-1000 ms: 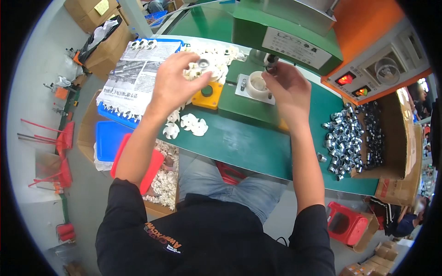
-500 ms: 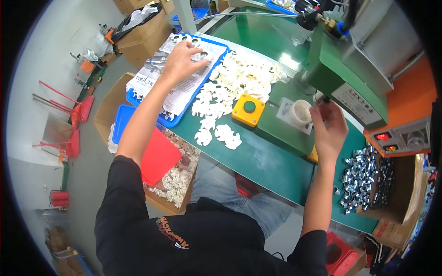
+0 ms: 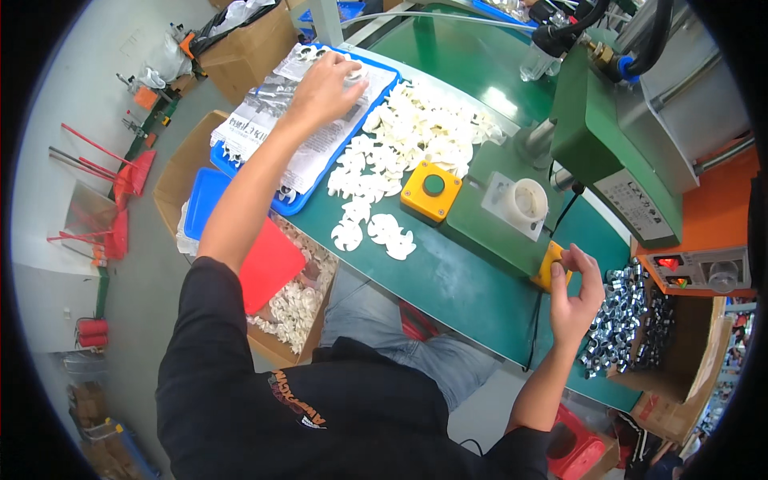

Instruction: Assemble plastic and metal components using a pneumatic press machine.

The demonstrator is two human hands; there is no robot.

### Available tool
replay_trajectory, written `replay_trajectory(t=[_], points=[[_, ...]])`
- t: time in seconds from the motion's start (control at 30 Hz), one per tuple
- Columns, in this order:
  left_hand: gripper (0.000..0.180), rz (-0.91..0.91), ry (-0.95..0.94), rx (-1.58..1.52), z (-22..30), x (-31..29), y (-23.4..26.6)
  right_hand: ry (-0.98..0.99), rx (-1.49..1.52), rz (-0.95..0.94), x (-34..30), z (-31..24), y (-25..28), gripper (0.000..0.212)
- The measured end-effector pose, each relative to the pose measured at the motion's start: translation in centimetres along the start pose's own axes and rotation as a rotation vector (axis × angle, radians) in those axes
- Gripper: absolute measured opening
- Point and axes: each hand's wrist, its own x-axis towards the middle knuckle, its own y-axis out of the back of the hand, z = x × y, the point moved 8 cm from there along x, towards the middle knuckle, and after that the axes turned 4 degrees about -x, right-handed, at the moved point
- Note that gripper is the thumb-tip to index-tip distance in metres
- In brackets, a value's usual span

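Writing: a white label (image 3: 638,210) with rows of dark characters is fixed to the green press head (image 3: 582,156), upper right of the frame. The control panel (image 3: 698,274) below it, at the right edge, carries small markings too fine to read, beside two lit indicators. Printed newspaper (image 3: 316,148) lines the blue tray (image 3: 386,86), upper left of centre. The black shirt (image 3: 232,392), lower left, bears slanted orange and white lettering (image 3: 293,396).

Hands: well apart from each other. The left hand (image 3: 322,92) is over the tray's upper part, thumb and fingertips around a white piece (image 3: 354,76); whether it is gripped or rests on the newspaper cannot be told. The right hand (image 3: 578,302), right of centre, has its thumb parted from the fingers, just beside a yellow box (image 3: 550,266); contact cannot be confirmed.

Edges and room: the green bench (image 3: 448,276) has a front edge slanting from centre left to lower right. Its green surface shows between the loose white pieces (image 3: 424,128) and the right hand. A yellow button box (image 3: 432,192) and a white cup-shaped fixture (image 3: 526,202) bound this stretch above; metal fittings (image 3: 614,316) bound it at right.
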Motion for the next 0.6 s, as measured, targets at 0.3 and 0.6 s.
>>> replay_trajectory(t=[0.3,0.6], points=[[0.047,-0.598,-0.381,-0.046,8.1,-11.2,2.9,0.057,-0.339,-0.029,-4.2,1.8,1.6,0.032],[0.046,-0.406,-0.334,-0.119,8.3,-10.0,5.4,0.07,-0.331,-0.021,-4.3,0.9,1.6,0.044]])
